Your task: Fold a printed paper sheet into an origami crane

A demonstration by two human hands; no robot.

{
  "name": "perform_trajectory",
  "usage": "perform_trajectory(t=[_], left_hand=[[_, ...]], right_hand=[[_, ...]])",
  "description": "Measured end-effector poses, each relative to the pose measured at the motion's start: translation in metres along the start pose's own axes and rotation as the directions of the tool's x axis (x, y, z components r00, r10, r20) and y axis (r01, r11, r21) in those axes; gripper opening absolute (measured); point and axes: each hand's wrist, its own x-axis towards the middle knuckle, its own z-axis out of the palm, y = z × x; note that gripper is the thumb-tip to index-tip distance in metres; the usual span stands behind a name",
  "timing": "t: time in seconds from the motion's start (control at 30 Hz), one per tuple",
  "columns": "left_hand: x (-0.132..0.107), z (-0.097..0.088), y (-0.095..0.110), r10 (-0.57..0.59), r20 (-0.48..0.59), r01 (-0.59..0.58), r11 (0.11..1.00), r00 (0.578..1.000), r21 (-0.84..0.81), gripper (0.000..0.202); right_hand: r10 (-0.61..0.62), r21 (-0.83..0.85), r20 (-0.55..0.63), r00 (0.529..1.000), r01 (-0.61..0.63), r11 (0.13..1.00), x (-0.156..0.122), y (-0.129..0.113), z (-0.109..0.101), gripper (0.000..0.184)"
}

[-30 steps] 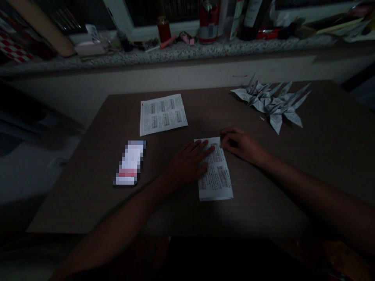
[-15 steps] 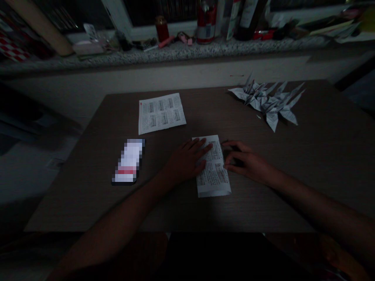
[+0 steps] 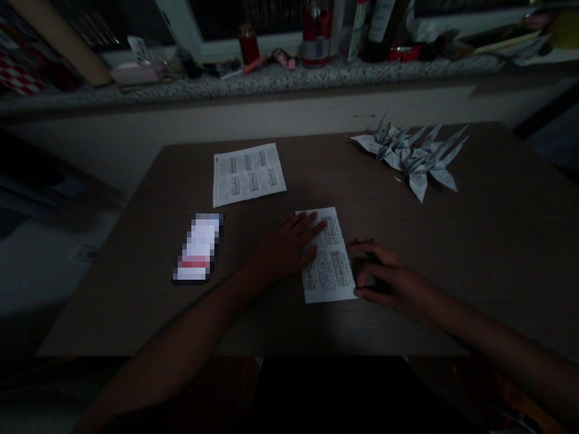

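A folded sheet of printed paper [image 3: 332, 259] lies on the table in front of me, its folded long side facing right. My left hand [image 3: 289, 244] rests flat across its left part, fingers spread, pressing it down. At the lower right edge of the paper, near the corner, is my right hand [image 3: 384, 277]. Its thumb and a bent finger come together there in a pinch, while another finger reaches forward beside the edge. The lower left part of the sheet is partly covered by my left hand.
A phone [image 3: 199, 248] with a lit screen lies to the left. Behind it is another printed sheet [image 3: 248, 173]. Several folded paper cranes [image 3: 416, 160] stand at the back right of the table [image 3: 181, 325]. Bottles and small items crowd the stone windowsill [image 3: 271, 78].
My right hand has slid toward me along the paper's right edge, from its middle to near the lower corner. The near end now lies flatter. My left hand has stayed in place.
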Motion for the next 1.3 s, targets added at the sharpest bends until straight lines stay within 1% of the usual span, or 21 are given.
perform_trajectory(t=[0.13, 0.27, 0.4, 0.5, 0.53, 0.63, 0.77, 0.87, 0.97, 1.03, 1.13, 1.2, 1.3], left_hand=[[0.0, 0.0, 0.0, -0.004, 0.006, 0.004, 1.0, 1.0, -0.014, 0.058], [-0.001, 0.0, 0.0, -0.008, 0.007, 0.008, 1.0, 1.0, -0.022, 0.057], [0.0, -0.001, 0.001, -0.015, 0.012, 0.015, 1.0, 1.0, -0.02, 0.057], [0.0, -0.002, 0.0, -0.01, 0.002, 0.01, 1.0, 1.0, -0.018, 0.057], [0.0, -0.002, 0.0, -0.006, -0.006, 0.006, 1.0, 1.0, -0.019, 0.057], [0.001, -0.002, -0.001, -0.001, -0.016, 0.001, 1.0, 1.0, -0.03, 0.058], [0.0, -0.002, -0.002, -0.016, 0.0, 0.016, 0.999, 1.0, -0.052, 0.06], [-0.001, -0.003, -0.003, -0.018, -0.003, 0.018, 0.996, 1.0, -0.089, 0.061], [-0.001, -0.003, -0.005, -0.019, -0.017, 0.016, 0.988, 1.0, -0.153, 0.063], [-0.001, -0.002, -0.006, -0.05, -0.045, 0.039, 0.976, 0.998, -0.213, 0.067], [0.001, 0.004, -0.009, -0.189, -0.129, 0.146, 0.947, 0.974, -0.288, 0.067], [0.002, 0.008, -0.01, -0.277, -0.166, 0.215, 0.924, 0.947, -0.316, 0.06], [0.004, 0.009, -0.013, -0.33, -0.173, 0.254, 0.9, 0.928, -0.355, 0.042]], right_hand=[[0.01, 0.015, 0.007, 1.0, -0.01, 1.0, -0.005, 0.0, 0.0, 0.012], [0.007, 0.042, 0.02, 1.0, -0.008, 0.999, -0.004, 0.001, -0.003, 0.014], [0.04, 0.083, -0.064, 0.997, -0.035, 0.996, 0.008, 0.005, -0.008, 0.007], [0.047, 0.095, -0.12, 0.992, -0.035, 0.995, 0.026, 0.011, -0.012, 0.012], [0.049, 0.082, -0.151, 0.987, -0.037, 0.996, 0.033, 0.014, -0.013, 0.014], [0.069, -0.011, -0.191, 0.979, -0.072, 0.997, 0.057, 0.026, -0.013, 0.024], [0.054, -0.147, -0.247, 0.968, -0.093, 0.985, 0.084, 0.041, -0.005, 0.036], [0.047, -0.225, -0.271, 0.961, -0.111, 0.968, 0.094, 0.048, 0.003, 0.043], [0.051, -0.253, -0.264, 0.963, -0.121, 0.96, 0.095, 0.049, 0.008, 0.043], [0.061, -0.238, -0.269, 0.961, -0.127, 0.963, 0.094, 0.047, 0.009, 0.041], [0.073, -0.19, -0.263, 0.962, -0.126, 0.974, 0.093, 0.045, 0.007, 0.036], [0.085, -0.154, -0.248, 0.965, -0.126, 0.98, 0.093, 0.044, 0.006, 0.032], [0.118, -0.094, -0.252, 0.961, -0.146, 0.985, 0.093, 0.044, 0.005, 0.025]])
